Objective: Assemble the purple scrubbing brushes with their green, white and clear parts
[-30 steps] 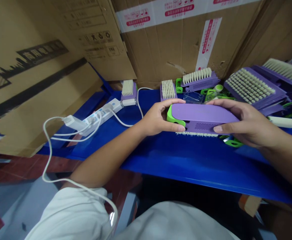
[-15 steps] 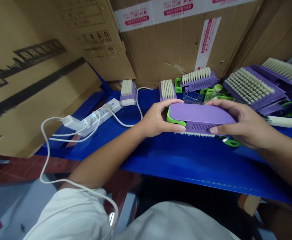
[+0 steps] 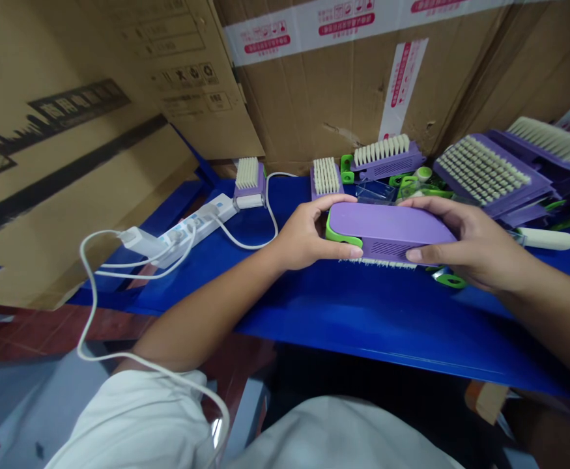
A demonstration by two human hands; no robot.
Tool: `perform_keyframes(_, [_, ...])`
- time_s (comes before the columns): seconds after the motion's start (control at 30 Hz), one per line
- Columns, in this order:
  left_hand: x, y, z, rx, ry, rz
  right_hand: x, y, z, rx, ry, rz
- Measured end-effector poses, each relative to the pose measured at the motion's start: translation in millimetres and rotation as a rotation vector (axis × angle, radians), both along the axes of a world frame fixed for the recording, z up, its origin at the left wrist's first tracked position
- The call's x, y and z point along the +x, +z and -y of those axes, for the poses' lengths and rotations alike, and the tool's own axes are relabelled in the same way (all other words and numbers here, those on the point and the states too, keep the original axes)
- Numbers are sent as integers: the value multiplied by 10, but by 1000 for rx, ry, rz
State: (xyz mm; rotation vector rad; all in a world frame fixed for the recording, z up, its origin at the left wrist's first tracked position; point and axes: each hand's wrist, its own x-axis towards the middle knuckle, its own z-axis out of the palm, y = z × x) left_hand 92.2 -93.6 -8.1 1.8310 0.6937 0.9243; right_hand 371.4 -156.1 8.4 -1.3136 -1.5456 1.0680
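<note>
Between both hands I hold a purple brush head (image 3: 392, 225) with a green end piece, its smooth back up and white bristles just showing underneath. My left hand (image 3: 309, 234) grips the green end, thumb along the near side. Around the other end my right hand (image 3: 470, 244) is closed, with its thumb on the vented side; part of that end is hidden by the fingers. Behind the held piece, a small purple brush block (image 3: 326, 179) stands bristles up, and a longer purple brush (image 3: 385, 156) lies against the cardboard. A green clip-like part (image 3: 451, 280) lies below my right hand.
On the right are stacked purple brush heads (image 3: 484, 169) and a white handle (image 3: 548, 238). A power strip (image 3: 197, 228) with white cables (image 3: 92, 312) lies on the left of the blue table (image 3: 363, 326); one cable crosses my left arm. Cardboard boxes (image 3: 314, 98) wall the back.
Almost nothing differs. The right end of the brush head and my right hand have shifted very slightly left; both hands keep their grip.
</note>
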Motion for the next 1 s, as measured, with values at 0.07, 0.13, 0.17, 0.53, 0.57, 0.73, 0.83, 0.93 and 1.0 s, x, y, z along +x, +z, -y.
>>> perform_keyframes(0.07, [2, 7, 9, -1, 3, -8, -18, 15, 5, -12, -8, -13])
perform_keyframes(0.13, [2, 14, 17, -5, 8, -19, -28, 23, 10, -20, -15, -23])
perform_keyframes(0.17, [2, 17, 20, -5, 10, -21, -29, 23, 11, -22, -17, -24])
perform_keyframes(0.53, [21, -30, 34, 31, 23, -31, -30, 13, 3, -16, -19, 9])
perform_keyframes(0.57, [23, -43, 32, 44, 26, -38, -34, 16, 2, -7, -18, 23])
perform_keyframes(0.73, [12, -68, 15, 91, 28, -53, -43, 35, 2, 30, -9, 61])
perform_keyframes(0.83, [-2, -61, 12, 124, 20, -45, -28, 55, 4, 56, -5, 91])
perform_keyframes(0.93, [-1, -65, 12, 173, 4, -33, 2, 82, 5, 85, 9, 137])
perform_keyframes(1.0, [10, -82, 5, 221, 3, -2, 18, 103, 7, 126, 5, 135])
